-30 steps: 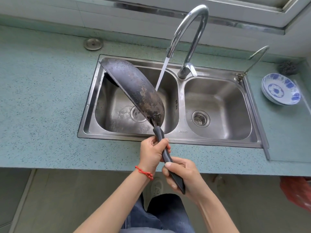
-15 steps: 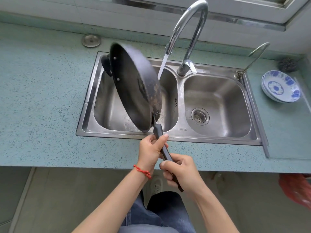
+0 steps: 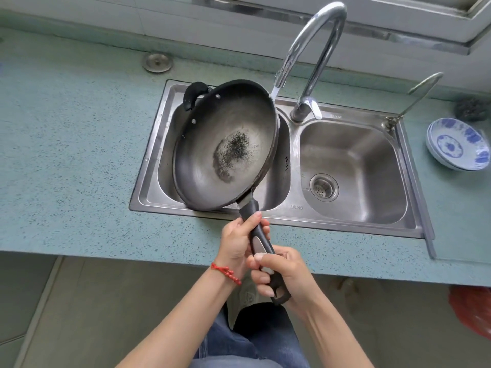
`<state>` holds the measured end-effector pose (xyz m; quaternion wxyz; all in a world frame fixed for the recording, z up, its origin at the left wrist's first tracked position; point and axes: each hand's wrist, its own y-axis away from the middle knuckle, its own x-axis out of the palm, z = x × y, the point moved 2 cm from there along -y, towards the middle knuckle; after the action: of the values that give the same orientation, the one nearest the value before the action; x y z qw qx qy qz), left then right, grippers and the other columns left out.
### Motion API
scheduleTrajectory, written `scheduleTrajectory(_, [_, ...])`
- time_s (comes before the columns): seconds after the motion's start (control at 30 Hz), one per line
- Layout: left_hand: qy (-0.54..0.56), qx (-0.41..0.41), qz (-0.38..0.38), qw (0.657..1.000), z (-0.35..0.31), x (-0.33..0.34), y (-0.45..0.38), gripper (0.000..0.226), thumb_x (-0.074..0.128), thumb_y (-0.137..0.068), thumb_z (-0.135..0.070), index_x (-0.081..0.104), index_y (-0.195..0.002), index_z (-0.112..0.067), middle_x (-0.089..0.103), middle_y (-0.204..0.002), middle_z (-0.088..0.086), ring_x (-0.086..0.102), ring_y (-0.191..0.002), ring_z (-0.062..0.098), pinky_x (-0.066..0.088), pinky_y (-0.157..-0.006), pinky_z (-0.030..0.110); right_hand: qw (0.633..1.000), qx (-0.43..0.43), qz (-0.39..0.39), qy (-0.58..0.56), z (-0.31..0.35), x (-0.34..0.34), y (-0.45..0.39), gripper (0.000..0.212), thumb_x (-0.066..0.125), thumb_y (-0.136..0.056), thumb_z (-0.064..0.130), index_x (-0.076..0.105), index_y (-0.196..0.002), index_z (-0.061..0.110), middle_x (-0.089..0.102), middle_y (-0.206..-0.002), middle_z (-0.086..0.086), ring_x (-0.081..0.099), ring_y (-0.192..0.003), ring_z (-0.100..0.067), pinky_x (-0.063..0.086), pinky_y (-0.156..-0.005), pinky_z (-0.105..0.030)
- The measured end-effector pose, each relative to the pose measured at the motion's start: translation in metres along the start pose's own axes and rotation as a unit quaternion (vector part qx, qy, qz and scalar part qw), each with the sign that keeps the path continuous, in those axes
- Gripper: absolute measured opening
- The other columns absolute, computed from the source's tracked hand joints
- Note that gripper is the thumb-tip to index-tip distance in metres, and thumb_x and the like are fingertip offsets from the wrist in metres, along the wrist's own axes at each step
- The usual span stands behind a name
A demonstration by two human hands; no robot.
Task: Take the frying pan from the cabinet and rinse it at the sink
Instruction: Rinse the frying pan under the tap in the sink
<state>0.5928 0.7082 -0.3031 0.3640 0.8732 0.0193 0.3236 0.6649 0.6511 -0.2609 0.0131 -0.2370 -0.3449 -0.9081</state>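
A dark frying pan (image 3: 210, 150) hangs over the left basin of a steel double sink (image 3: 353, 213), its inside facing me and tilted a little to the right, with a worn speckled patch at its middle. My left hand (image 3: 239, 245) grips the upper part of its black handle. My right hand (image 3: 284, 274) grips the handle's lower end. Water runs from the curved tap (image 3: 313, 49) and strikes the pan's upper right rim.
The sink is set in a speckled green counter (image 3: 66, 155). Stacked blue-and-white bowls (image 3: 457, 144) and a dark scrubber (image 3: 471, 108) sit at the right. A thin second tap (image 3: 414, 96) rises at the sink's right back corner, a round metal cap (image 3: 157, 62) behind the left basin.
I have rolled the pan from bottom-up, through edge-on, to inside-up. Its rim has come under the water stream. Both hands kept their hold on the handle.
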Motion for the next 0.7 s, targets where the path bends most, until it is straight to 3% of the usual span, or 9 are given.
scheduleTrajectory(0.17, [-0.081, 0.066, -0.034, 0.994, -0.005, -0.007, 0.001, 0.020, 0.058, -0.083, -0.008, 0.056, -0.064, -0.007, 0.061, -0.047, -0.003, 0.055, -0.044, 0.009, 0.048, -0.046, 0.020, 0.987, -0.012, -0.002, 0.157, 0.001, 0.002, -0.005, 0.013, 0.057, -0.073, 0.012, 0.058, -0.061, 0.007, 0.052, -0.046, -0.009, 0.045, -0.036, -0.020, 0.042, -0.036, -0.022])
scheduleTrajectory(0.27, [-0.118, 0.085, -0.040, 0.989, -0.006, -0.007, 0.001, 0.023, 0.057, -0.084, -0.006, 0.055, -0.061, -0.006, 0.060, -0.045, -0.002, 0.055, -0.042, 0.007, 0.047, -0.045, 0.018, 0.979, -0.035, -0.005, 0.202, 0.007, 0.001, -0.003, 0.013, 0.054, -0.083, 0.004, 0.056, -0.070, 0.001, 0.058, -0.046, -0.005, 0.051, -0.035, -0.019, 0.046, -0.039, -0.023])
scheduleTrajectory(0.37, [-0.148, 0.092, -0.043, 0.984, -0.006, -0.008, 0.001, 0.023, 0.058, -0.083, -0.004, 0.055, -0.060, -0.005, 0.061, -0.044, -0.002, 0.055, -0.041, 0.008, 0.047, -0.044, 0.019, 0.978, -0.054, -0.006, 0.201, 0.007, 0.000, 0.000, 0.008, 0.053, -0.084, 0.002, 0.055, -0.078, -0.002, 0.061, -0.053, -0.005, 0.054, -0.038, -0.020, 0.049, -0.042, -0.026])
scheduleTrajectory(0.7, [-0.223, 0.094, -0.035, 0.970, -0.013, -0.020, 0.008, 0.014, 0.062, -0.081, -0.008, 0.060, -0.069, -0.001, 0.067, -0.049, -0.002, 0.061, -0.048, 0.008, 0.051, -0.049, 0.020, 0.988, -0.076, -0.001, 0.136, -0.007, 0.005, -0.002, 0.016, 0.054, -0.078, 0.013, 0.059, -0.070, 0.000, 0.061, -0.055, -0.011, 0.055, -0.040, -0.021, 0.049, -0.041, -0.028])
